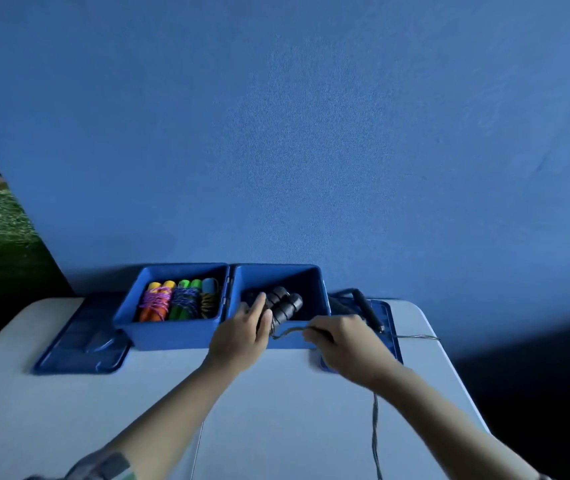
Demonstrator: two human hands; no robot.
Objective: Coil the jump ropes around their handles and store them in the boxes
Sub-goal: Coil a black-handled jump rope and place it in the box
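Two blue boxes stand side by side at the back of the table. The left box (pixel 127 322) holds coiled jump ropes with orange, green and blue handles (pixel 179 299). Over the front of the right box (pixel 323 299), my left hand (pixel 242 336) grips a pair of black handles (pixel 285 304). My right hand (pixel 342 337) pinches the thin grey rope (pixel 290 331) that runs from those handles; the rope trails down the table (pixel 375 431) toward me. Another black-handled rope (pixel 366 308) lies on the lid to the right.
A blue lid (pixel 79 344) lies left of the boxes and another blue lid (pixel 392 327) lies right of them, partly under my right hand. A blue wall rises right behind the boxes. The white table (pixel 69 410) ends in a dark drop on the right.
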